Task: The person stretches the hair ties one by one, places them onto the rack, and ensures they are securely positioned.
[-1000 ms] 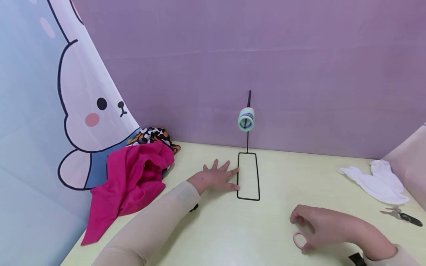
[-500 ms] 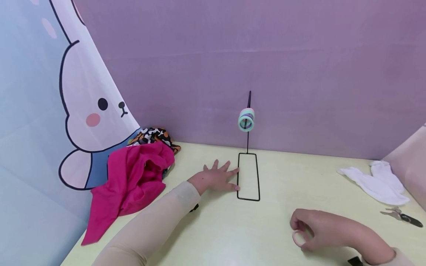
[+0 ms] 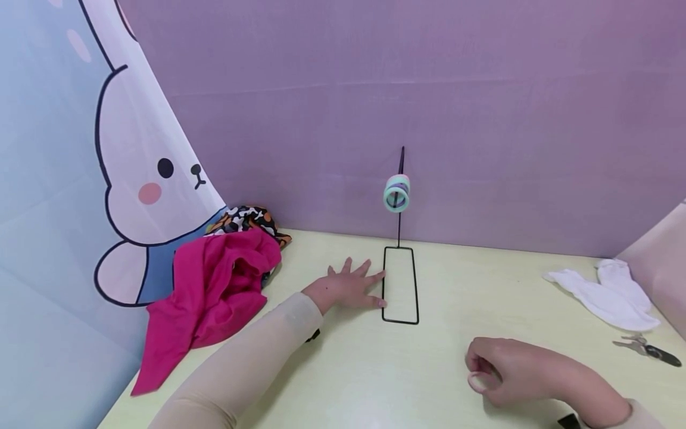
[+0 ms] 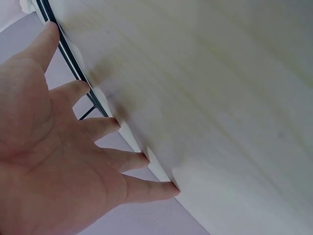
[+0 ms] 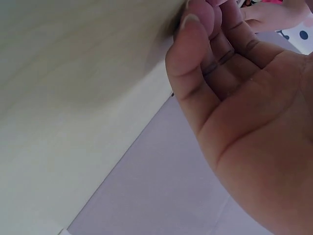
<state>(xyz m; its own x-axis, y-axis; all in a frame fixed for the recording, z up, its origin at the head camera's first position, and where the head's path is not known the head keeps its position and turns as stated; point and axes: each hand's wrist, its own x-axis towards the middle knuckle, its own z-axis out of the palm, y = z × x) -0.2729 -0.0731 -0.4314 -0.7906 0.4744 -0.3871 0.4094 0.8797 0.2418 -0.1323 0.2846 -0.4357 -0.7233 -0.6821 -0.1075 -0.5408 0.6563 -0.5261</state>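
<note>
My right hand (image 3: 522,372) is at the front right, just over the table, with its thumb and fingers pinching a small pink ring (image 3: 473,385). In the right wrist view the curled fingers and thumb of that hand (image 5: 244,103) show, and the ring cannot be made out. Palm down, my left hand (image 3: 348,289) rests on the table with its fingers spread. Its thumb and index fingertip touch the left side of a black wire stand (image 3: 415,286). Mint, purple and pink rings (image 3: 396,193) hang together on the stand's raised arm.
A magenta cloth (image 3: 214,298) lies at the left, with a patterned cloth (image 3: 249,217) behind it. White cloth (image 3: 611,295) lies at the right, and keys with a black fob (image 3: 656,353) are in front of it. A purple backdrop (image 3: 509,149) stands behind the table.
My right fingers have closed in around the pink ring, and that hand has shifted slightly left. My left hand and the stand have stayed still.
</note>
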